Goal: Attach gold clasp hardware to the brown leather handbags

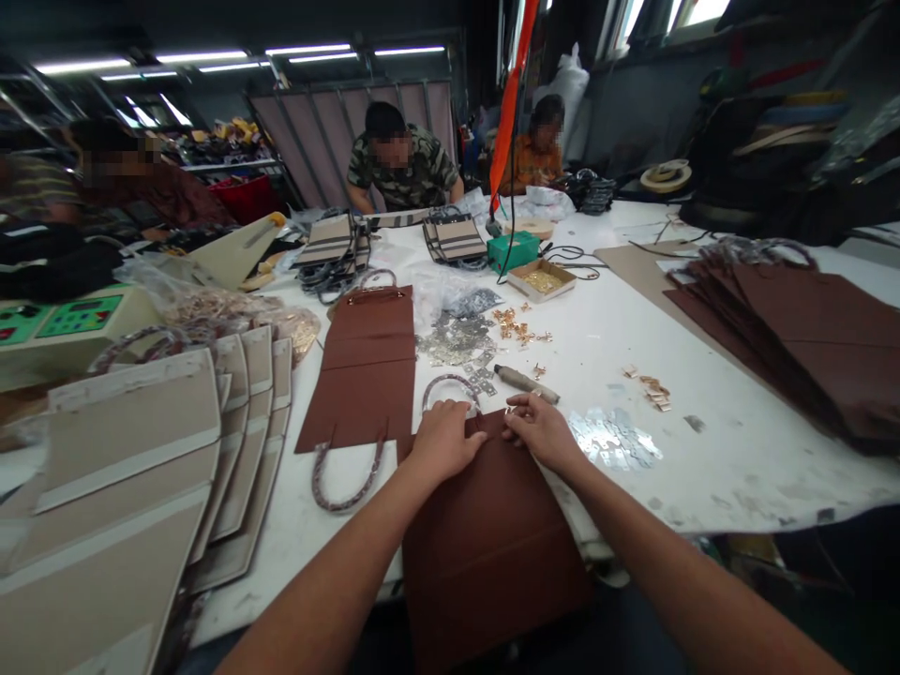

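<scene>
Left hand (446, 441) and right hand (538, 427) rest at the brown bag panel's (492, 553) far edge, the right nearer its far-right corner; I see its length run nearward between the forearms, but cannot tell whether either grips.

Left hand (445, 441) at the top edge of a brown panel (492, 534), thumb lying over it. Right hand (540, 429) at same edge, fingertips bunched; anything between them too small to tell. Looped handle (450, 379) just beyond left hand. Grey tool (527, 384) lies near right hand, silvery plates (611, 438) to the right. Second brown panel (369, 375) flat on white table (597, 328), beige panels (133, 441) further left
</scene>
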The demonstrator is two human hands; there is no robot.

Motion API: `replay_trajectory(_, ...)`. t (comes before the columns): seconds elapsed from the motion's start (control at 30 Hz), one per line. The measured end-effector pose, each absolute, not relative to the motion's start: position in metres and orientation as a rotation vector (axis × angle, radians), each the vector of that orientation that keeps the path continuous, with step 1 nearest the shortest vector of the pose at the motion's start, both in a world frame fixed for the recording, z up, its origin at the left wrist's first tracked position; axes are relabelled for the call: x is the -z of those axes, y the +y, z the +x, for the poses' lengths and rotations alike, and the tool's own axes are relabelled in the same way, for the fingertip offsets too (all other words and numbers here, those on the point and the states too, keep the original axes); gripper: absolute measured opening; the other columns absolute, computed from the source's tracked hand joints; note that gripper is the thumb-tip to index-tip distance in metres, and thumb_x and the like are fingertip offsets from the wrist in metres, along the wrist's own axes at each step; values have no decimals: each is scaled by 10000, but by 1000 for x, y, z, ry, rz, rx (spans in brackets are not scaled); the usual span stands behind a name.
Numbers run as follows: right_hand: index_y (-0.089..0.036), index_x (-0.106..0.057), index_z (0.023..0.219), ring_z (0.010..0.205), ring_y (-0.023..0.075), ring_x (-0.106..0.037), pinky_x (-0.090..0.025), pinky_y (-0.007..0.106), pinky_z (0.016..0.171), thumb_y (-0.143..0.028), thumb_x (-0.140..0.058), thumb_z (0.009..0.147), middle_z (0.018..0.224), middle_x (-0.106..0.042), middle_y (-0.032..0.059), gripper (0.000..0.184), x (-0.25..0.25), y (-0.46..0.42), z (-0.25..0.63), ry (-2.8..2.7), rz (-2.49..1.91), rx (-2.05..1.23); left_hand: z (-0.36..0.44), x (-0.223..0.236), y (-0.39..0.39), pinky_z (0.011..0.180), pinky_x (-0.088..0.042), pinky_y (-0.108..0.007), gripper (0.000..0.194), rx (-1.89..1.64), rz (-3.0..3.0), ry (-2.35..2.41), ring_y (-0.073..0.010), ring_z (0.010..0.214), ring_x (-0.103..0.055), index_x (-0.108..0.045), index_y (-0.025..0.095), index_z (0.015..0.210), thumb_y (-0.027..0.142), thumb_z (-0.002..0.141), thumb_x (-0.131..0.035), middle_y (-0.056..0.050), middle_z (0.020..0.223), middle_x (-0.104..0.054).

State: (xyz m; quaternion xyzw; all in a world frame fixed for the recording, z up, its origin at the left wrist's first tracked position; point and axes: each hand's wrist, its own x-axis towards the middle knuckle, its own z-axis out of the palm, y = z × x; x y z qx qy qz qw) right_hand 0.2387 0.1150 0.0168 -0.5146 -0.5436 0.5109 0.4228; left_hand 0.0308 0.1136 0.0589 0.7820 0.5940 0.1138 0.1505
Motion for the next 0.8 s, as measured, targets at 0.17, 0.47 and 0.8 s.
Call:
replay_trajectory(0.17, -206, -636, 1053, 750, 186, -714, -561, 315, 694, -374, -663, 853, 827, -691, -3, 263, -31, 109, 249, -1592, -1315, -1290, 34, -65, 130, 825, -495, -386, 492, -202, 2020, 1645, -337, 982, -676, -693, 183, 1047, 555, 730, -747, -138, 1075, -747)
replay_trajectory(0.47, -260, -756, 1046, 862, 207, -700, -534, 341, 798, -362, -665, 875, 984, -769, 11, 220, -48, 75, 265, -1762, -1378, -1096, 37, -63, 124, 582, -422, -268, 268, -221, 1689, 1362, -199, 700, -650, -740, 165, 811, 410, 710, -702, -41, 785, -740)
replay_trajectory(0.8, -255, -764, 1031, 772, 201, -687, -525, 329, 730, -346, -650, 864, 869, -756, 8, 222, -53, 66, 265, -1794, -1518, -989, 40, -46, 126, 655, -504, -274, 402, -303, 1382, 1193, -192, 721, -672, -724, 155, 861, 491, 643, -753, -53, 842, -752)
